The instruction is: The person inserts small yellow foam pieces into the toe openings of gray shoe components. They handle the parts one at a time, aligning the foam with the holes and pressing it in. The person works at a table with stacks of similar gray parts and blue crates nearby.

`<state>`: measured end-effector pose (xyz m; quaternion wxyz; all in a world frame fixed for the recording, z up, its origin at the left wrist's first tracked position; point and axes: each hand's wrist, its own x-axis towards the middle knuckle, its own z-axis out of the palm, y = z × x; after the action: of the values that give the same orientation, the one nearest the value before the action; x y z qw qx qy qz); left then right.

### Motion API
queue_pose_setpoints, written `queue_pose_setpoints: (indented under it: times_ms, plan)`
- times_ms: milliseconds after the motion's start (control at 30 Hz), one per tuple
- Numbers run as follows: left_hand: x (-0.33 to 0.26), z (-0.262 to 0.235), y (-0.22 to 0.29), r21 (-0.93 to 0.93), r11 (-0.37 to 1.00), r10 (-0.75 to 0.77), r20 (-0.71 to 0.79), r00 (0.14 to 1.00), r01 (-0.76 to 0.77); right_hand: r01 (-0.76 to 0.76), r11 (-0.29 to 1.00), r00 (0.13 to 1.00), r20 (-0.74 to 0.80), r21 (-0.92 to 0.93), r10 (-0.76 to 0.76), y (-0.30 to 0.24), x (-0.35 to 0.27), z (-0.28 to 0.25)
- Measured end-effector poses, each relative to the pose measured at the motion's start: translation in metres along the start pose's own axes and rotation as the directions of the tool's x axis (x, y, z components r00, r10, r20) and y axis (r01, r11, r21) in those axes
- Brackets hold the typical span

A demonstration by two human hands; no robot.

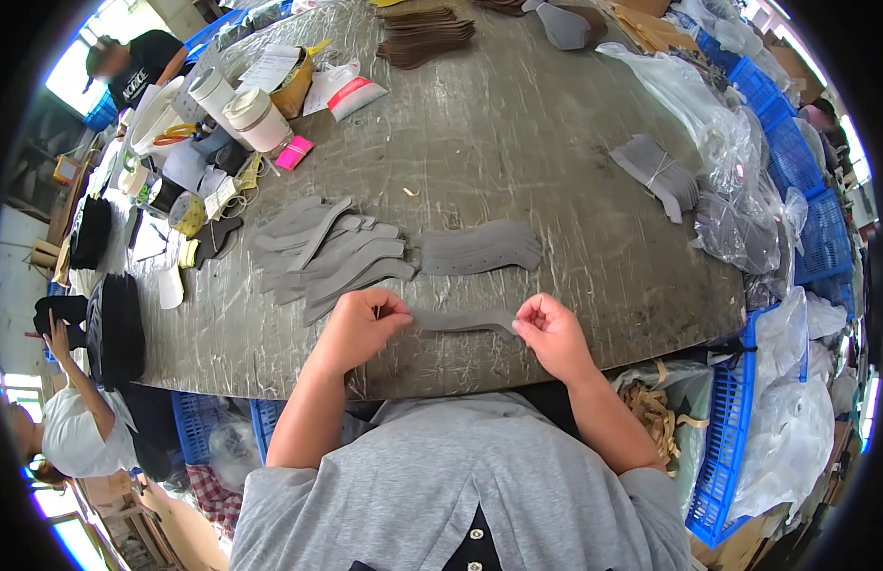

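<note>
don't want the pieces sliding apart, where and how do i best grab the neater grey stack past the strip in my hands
Probably the right end of the neater grey stack, coming from the right: that end points away from the loose grey pile, which lies close to the left end. It is layered flat, with no tie visible, so pinch the full thickness.
</note>
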<state>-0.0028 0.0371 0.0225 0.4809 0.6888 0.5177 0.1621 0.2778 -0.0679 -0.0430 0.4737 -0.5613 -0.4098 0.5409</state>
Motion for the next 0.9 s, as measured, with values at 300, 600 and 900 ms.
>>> queue_pose_setpoints:
  times_ms: [300,600,900]
  plan:
    - [0.024,0.015,-0.021,0.15,0.988,-0.032,0.038,0.999,0.026,0.029,0.945,0.989,-0.126,-0.326,-0.074,0.0,0.003,0.013]
    - [0.025,0.013,-0.022,0.153,0.988,-0.019,0.057,0.998,0.01,0.026,0.911,0.988,-0.127,-0.411,-0.086,-0.002,0.005,0.015]
    - [0.026,0.013,-0.021,0.183,0.983,-0.016,0.049,0.999,0.007,0.203,0.578,0.944,0.0,-0.79,-0.331,-0.012,0.002,0.024]
